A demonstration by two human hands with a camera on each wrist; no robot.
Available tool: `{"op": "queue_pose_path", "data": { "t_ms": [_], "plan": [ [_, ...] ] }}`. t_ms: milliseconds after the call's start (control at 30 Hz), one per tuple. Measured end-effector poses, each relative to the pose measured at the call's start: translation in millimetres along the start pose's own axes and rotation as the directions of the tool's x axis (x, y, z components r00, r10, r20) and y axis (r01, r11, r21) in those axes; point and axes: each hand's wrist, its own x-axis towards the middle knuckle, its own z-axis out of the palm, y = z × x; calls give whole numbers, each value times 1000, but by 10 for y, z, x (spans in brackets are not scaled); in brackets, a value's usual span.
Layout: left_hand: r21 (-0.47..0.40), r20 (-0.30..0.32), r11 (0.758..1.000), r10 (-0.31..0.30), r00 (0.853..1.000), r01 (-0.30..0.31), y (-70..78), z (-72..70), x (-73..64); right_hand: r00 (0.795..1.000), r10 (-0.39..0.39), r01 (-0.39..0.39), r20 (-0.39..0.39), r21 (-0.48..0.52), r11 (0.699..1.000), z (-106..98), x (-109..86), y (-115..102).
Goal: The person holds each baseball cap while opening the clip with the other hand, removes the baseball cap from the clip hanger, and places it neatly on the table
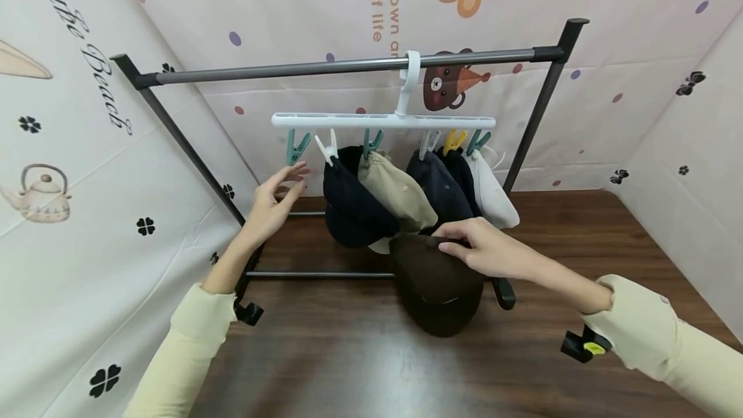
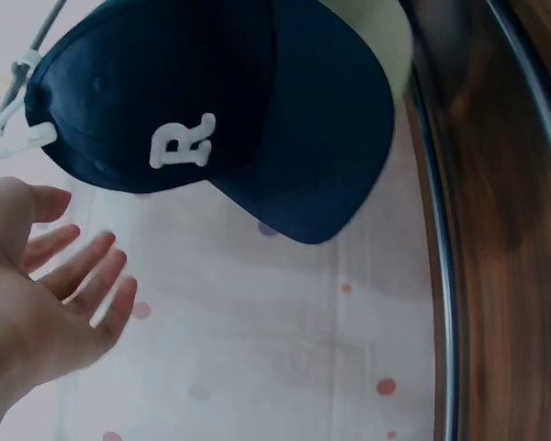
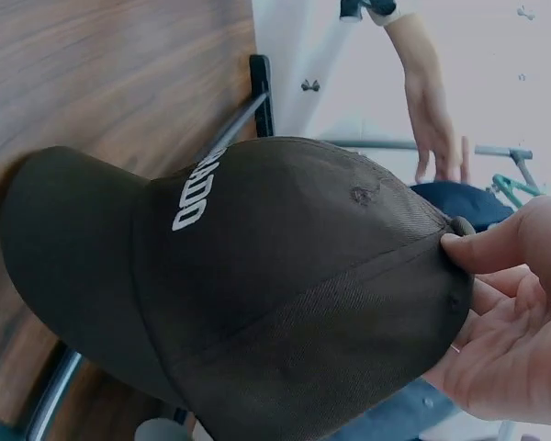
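Observation:
My right hand point(image 1: 490, 249) pinches a dark brown baseball cap point(image 1: 435, 282) by its crown near the top button, in front of the hanging caps. White lettering shows on the brown cap's front point(image 3: 195, 191) in the right wrist view. Over on the left, my left hand point(image 1: 274, 202) is raised with loose fingers and holds nothing. Its fingertips are just below a green clip point(image 1: 297, 147) at the hanger's left end; whether they touch cannot be told. Beside that hand hangs a navy cap point(image 2: 230, 101) with a white R, gripped by a white clip point(image 1: 328, 147).
A white clip hanger point(image 1: 383, 122) hooks over the rack's grey rail point(image 1: 278, 71). From it also hang a beige cap point(image 1: 397, 192), a dark grey-blue cap point(image 1: 438, 186), another dark cap and a white cap point(image 1: 490, 189). Lower bars point(image 1: 319, 274) run above the wooden floor point(image 1: 290, 353).

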Motion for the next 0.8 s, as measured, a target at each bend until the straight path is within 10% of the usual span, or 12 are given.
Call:
{"op": "queue_pose_path", "data": {
  "t_ms": [300, 567, 800],
  "plan": [
    [382, 15, 924, 2, 1000, -8, -264, -19, -211, 998, 53, -51, -39, 37, 998, -209, -259, 184],
    [744, 126, 655, 57, 990, -132, -499, -95, -413, 993, 107, -102, -53, 93, 990, -397, -498, 321],
    [761, 133, 641, -2, 991, -100, -664, -183, -481, 982, 180, -172, -56, 122, 977, -576, -707, 457]
  ]
}}
